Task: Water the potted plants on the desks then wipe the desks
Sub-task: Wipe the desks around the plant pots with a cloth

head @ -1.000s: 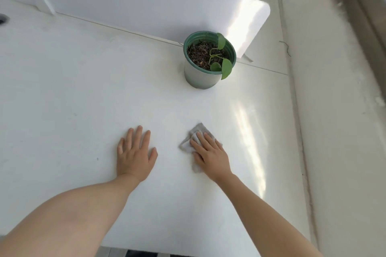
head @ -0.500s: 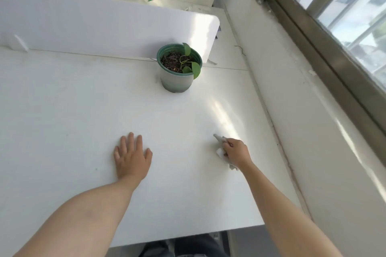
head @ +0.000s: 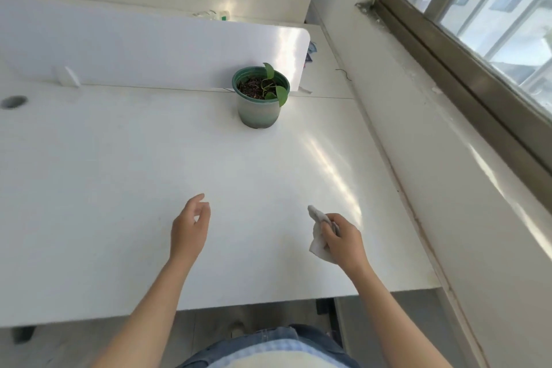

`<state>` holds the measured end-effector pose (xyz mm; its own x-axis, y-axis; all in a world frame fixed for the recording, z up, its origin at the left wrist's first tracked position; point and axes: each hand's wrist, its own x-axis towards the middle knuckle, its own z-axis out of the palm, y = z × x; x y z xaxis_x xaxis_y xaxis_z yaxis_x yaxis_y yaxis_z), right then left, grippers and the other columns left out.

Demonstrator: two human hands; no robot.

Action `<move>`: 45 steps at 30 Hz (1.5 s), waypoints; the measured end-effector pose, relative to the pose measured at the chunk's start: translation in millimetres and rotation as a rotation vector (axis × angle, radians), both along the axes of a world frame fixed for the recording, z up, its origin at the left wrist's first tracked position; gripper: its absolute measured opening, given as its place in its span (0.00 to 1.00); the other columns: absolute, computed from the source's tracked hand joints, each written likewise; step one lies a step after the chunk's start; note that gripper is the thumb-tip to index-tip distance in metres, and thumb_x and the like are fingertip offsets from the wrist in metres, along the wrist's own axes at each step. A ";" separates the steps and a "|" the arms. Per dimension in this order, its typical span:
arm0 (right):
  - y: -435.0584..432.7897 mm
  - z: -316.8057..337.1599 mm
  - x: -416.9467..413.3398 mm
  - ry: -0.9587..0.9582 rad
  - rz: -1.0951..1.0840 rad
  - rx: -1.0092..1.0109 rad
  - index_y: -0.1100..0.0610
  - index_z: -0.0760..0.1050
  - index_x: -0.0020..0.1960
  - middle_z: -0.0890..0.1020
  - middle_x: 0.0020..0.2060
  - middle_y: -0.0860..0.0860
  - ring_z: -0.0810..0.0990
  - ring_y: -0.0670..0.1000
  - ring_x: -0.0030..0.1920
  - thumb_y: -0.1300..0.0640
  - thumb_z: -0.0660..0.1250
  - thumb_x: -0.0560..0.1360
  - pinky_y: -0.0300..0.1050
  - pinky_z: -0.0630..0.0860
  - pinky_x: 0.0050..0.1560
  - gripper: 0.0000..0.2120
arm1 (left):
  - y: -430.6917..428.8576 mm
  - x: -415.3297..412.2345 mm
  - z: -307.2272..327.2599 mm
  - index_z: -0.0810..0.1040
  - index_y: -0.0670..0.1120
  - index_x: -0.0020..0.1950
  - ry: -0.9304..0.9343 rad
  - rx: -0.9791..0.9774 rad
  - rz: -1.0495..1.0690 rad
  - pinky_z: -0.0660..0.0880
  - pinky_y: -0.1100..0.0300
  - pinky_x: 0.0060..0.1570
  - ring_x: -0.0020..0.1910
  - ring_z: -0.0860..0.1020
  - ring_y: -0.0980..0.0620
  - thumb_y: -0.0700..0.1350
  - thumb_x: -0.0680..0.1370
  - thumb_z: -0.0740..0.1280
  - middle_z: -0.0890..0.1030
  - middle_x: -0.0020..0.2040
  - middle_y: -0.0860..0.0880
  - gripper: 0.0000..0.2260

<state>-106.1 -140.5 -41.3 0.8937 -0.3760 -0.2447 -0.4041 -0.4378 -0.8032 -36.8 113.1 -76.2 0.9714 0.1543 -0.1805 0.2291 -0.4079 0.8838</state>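
Observation:
A green pot (head: 259,112) with dark soil and a few leaves stands at the back of the white desk (head: 119,188), close to the divider. My right hand (head: 343,239) is closed around a crumpled grey-white cloth (head: 318,243), lifted a little above the desk's right front part. My left hand (head: 189,225) hovers over the desk's front middle, fingers loosely curled and apart, holding nothing.
A white divider panel (head: 134,48) runs along the desk's back edge. A clear bottle with a green cap (head: 215,14) lies beyond it. The wall and window sill (head: 448,143) border the desk on the right. A cable hole (head: 13,101) sits far left.
My right hand gathered the cloth from flat under the palm into its grip and moved right. My left hand lifted off the desk. The view pulled back from the desk.

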 end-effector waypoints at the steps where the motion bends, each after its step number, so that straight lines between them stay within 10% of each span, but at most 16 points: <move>1: 1.7 0.9 -3.4 -0.020 0.010 0.004 0.64 0.75 0.45 0.79 0.39 0.57 0.75 0.53 0.39 0.62 0.57 0.75 0.42 0.69 0.38 0.09 | -0.6 -14.5 5.1 0.73 0.44 0.63 -0.011 -0.018 0.020 0.69 0.55 0.58 0.59 0.75 0.45 0.43 0.79 0.58 0.79 0.57 0.43 0.14; 11: 10.8 -21.0 -38.0 -0.151 0.365 -0.147 0.56 0.77 0.55 0.81 0.46 0.48 0.79 0.48 0.44 0.58 0.62 0.75 0.43 0.76 0.44 0.10 | -20.2 -123.0 14.0 0.77 0.43 0.50 0.033 -0.124 0.219 0.68 0.70 0.41 0.45 0.78 0.49 0.37 0.78 0.60 0.80 0.41 0.48 0.07; 17: 32.1 -33.6 -51.0 -0.172 0.609 -0.148 0.55 0.77 0.56 0.81 0.45 0.47 0.77 0.45 0.41 0.57 0.62 0.75 0.32 0.71 0.40 0.11 | -9.9 -178.1 8.5 0.76 0.51 0.46 0.074 -0.057 0.345 0.69 0.70 0.41 0.45 0.78 0.55 0.39 0.78 0.59 0.80 0.42 0.54 0.08; 28: 118.4 -50.4 -100.7 -0.047 0.983 -0.133 0.55 0.76 0.57 0.81 0.47 0.52 0.78 0.52 0.42 0.57 0.60 0.76 0.45 0.73 0.42 0.12 | 28.5 -317.0 -9.2 0.76 0.52 0.40 0.238 -0.091 0.758 0.70 0.62 0.42 0.44 0.79 0.48 0.39 0.77 0.62 0.81 0.39 0.50 0.10; 45: 387.2 -42.9 -108.9 -0.095 1.138 -0.190 0.51 0.77 0.56 0.81 0.44 0.51 0.77 0.51 0.41 0.55 0.60 0.75 0.43 0.71 0.41 0.12 | 291.4 -333.5 0.1 0.77 0.47 0.46 0.065 -0.139 0.970 0.69 0.68 0.43 0.44 0.78 0.51 0.41 0.79 0.60 0.80 0.41 0.52 0.07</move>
<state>-214.9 246.7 -84.2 0.7510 0.6340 -0.1846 0.3594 -0.6269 -0.6912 -370.3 404.5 -76.1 0.4218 0.8535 -0.3060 0.4600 0.0894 0.8834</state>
